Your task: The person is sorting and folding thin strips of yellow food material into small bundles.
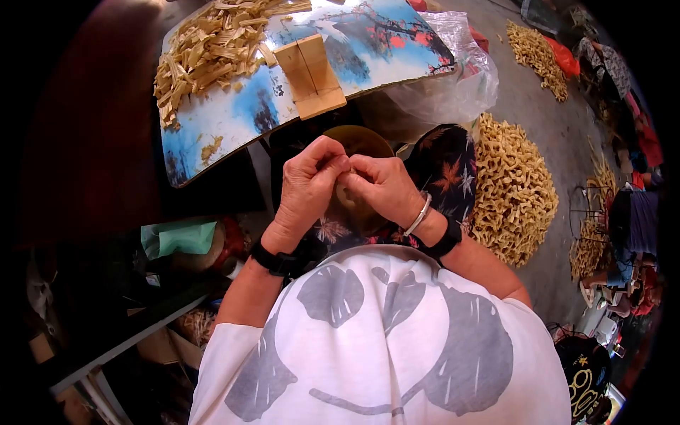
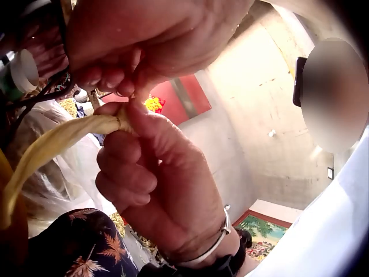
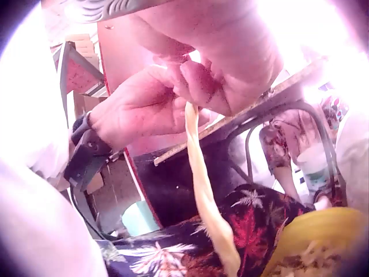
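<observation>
From my end I have the left hand and the right hand raised in front of the white shirt, fingertips meeting. Between them is a pale strip. Its upper end sits at the fingertips, and the rest hangs down, twisted along its length, in front of the dark leaf-print trousers.

My left wrist view shows the right hand pinching that end narrowly between thumb and finger, the other fingers curled in. The left hand pinches at the same end, its fingers also curled; the tips overlap, so I cannot tell which lies on top. I see a bracelet on the right wrist and a black strap on each.

Below the hands is a bowl, with pale pieces in it. Ahead stands a table with a painted top, carrying a heap of flat dry strips at the left and a wooden block at the near edge. A clear bag hangs by its right end. On the floor to the right, a big pile of twisted pieces lies beside the knee, with a smaller pile farther off.
</observation>
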`<action>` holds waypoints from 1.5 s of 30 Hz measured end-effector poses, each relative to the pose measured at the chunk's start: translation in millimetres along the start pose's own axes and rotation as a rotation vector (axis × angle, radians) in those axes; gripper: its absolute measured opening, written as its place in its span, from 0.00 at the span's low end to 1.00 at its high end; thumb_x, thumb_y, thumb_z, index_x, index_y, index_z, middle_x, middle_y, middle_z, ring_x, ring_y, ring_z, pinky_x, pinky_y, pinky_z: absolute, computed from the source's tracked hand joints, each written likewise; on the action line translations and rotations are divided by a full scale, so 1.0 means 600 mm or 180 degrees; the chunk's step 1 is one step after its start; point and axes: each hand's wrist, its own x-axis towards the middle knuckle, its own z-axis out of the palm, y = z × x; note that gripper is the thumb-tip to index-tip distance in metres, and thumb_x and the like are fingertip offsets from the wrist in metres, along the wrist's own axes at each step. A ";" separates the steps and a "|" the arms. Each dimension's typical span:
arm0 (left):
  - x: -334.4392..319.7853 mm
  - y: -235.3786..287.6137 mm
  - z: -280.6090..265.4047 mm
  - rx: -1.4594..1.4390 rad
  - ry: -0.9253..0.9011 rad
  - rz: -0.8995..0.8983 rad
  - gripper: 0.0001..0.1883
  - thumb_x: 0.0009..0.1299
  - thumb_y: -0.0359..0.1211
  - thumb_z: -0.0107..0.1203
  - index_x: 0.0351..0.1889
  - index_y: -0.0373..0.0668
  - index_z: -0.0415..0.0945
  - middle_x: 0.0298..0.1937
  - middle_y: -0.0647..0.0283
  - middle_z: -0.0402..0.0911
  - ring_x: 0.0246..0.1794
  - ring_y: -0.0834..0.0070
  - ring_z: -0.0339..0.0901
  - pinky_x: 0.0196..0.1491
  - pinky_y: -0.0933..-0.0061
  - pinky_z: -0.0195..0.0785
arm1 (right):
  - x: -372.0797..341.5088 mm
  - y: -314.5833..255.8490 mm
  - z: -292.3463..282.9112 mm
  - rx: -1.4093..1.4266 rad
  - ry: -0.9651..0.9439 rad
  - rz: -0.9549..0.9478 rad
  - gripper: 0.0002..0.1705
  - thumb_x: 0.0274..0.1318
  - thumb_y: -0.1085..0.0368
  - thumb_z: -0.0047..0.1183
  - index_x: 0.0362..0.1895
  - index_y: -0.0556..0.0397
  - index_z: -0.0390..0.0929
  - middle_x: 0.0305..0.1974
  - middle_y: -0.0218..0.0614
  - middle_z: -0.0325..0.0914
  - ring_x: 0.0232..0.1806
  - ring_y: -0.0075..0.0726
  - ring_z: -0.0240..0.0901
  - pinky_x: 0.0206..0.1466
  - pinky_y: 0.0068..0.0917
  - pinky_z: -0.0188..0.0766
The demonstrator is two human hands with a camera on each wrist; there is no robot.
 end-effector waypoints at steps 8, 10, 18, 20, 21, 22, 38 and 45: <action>0.006 -0.007 0.019 -0.1618 0.0386 -0.0656 0.05 0.75 0.29 0.52 0.46 0.41 0.74 0.33 0.71 0.75 0.31 0.87 0.72 0.35 0.85 0.68 | 0.006 0.017 -0.003 0.1843 -0.0316 0.1213 0.11 0.64 0.61 0.53 0.32 0.54 0.78 0.21 0.26 0.73 0.19 0.18 0.66 0.22 0.17 0.60; 0.012 0.000 0.018 -0.1635 0.0317 -0.0453 0.12 0.74 0.31 0.54 0.53 0.41 0.70 0.38 0.68 0.75 0.36 0.85 0.74 0.39 0.84 0.69 | 0.026 0.009 -0.018 0.2234 -0.0238 0.1274 0.10 0.66 0.60 0.51 0.33 0.51 0.77 0.23 0.20 0.71 0.20 0.12 0.63 0.20 0.13 0.56; 0.019 0.023 0.004 0.1632 0.0999 0.1399 0.04 0.65 0.21 0.58 0.37 0.36 0.76 0.31 0.56 0.75 0.26 0.66 0.74 0.31 0.72 0.67 | 0.095 -0.011 -0.047 0.1360 0.0126 0.0631 0.12 0.66 0.57 0.54 0.34 0.52 0.75 0.22 0.21 0.72 0.19 0.14 0.65 0.22 0.14 0.60; 0.046 0.031 -0.022 0.1913 0.0890 0.1557 0.03 0.66 0.22 0.58 0.36 0.35 0.76 0.29 0.54 0.75 0.25 0.63 0.73 0.31 0.70 0.67 | 0.121 -0.015 -0.050 0.0772 0.0299 0.0210 0.12 0.65 0.59 0.54 0.35 0.55 0.74 0.20 0.28 0.74 0.20 0.19 0.69 0.24 0.20 0.66; 0.063 0.032 -0.032 0.1725 0.0971 0.1426 0.02 0.68 0.24 0.56 0.36 0.34 0.76 0.28 0.53 0.75 0.25 0.62 0.74 0.31 0.69 0.67 | 0.136 -0.012 -0.051 0.0456 0.0395 -0.0058 0.11 0.65 0.60 0.54 0.35 0.56 0.74 0.20 0.30 0.75 0.20 0.21 0.70 0.24 0.22 0.67; 0.082 0.038 -0.044 0.1655 0.0957 0.1277 0.04 0.69 0.26 0.56 0.37 0.34 0.77 0.24 0.58 0.75 0.23 0.68 0.72 0.30 0.71 0.66 | 0.149 -0.016 -0.052 0.0142 0.0495 -0.0313 0.11 0.65 0.61 0.54 0.35 0.56 0.73 0.20 0.33 0.75 0.20 0.23 0.71 0.25 0.24 0.68; 0.212 0.000 -0.083 0.1123 0.1298 0.0382 0.08 0.69 0.33 0.57 0.36 0.38 0.81 0.23 0.60 0.80 0.24 0.77 0.74 0.31 0.72 0.68 | 0.280 0.027 -0.033 -0.1616 0.1078 -0.0840 0.10 0.59 0.60 0.54 0.39 0.52 0.73 0.34 0.45 0.80 0.38 0.59 0.77 0.38 0.50 0.72; 0.167 -0.019 -0.133 -0.0420 0.1231 -0.0264 0.07 0.72 0.31 0.55 0.37 0.38 0.81 0.26 0.70 0.78 0.24 0.82 0.72 0.28 0.77 0.65 | 0.226 0.029 -0.072 -0.1242 0.0947 -0.0611 0.09 0.63 0.62 0.51 0.37 0.56 0.73 0.30 0.49 0.80 0.35 0.58 0.77 0.36 0.47 0.72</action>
